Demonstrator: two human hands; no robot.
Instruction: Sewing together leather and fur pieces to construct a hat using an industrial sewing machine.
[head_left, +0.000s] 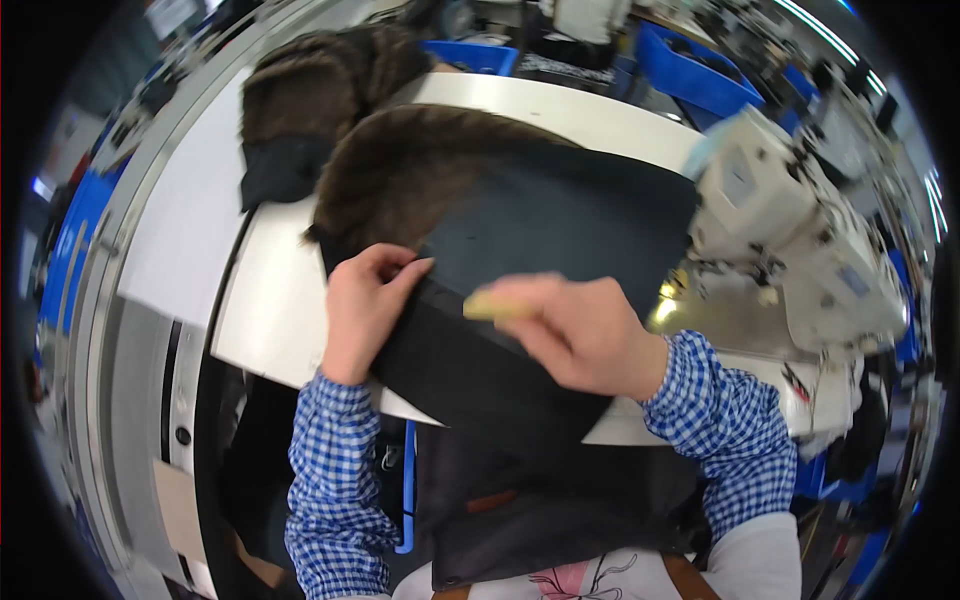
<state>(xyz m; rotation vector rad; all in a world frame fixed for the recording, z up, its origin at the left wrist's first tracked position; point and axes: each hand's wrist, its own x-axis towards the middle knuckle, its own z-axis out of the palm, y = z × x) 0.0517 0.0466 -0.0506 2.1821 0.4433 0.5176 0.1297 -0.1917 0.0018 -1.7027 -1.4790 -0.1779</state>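
Observation:
A dark panel of fabric (560,220) with a brown fur piece (385,170) along its far left side lies over the white table in front of me. My left hand (365,305) presses on the panel near a fold or seam, thumb and forefinger pinched together on the cloth. Just to its right, above the same seam, my right hand (585,330) grips a small yellow piece (485,305), its kind blurred by motion. The near part of the fabric hangs over the table edge toward my lap.
A sewing machine (775,200) stands at the right of the white table (265,290). More brown fur and black fabric (300,100) lies at the far left. Blue bins (700,75) stand behind the table. Small red-handled snips (795,382) rest at the right.

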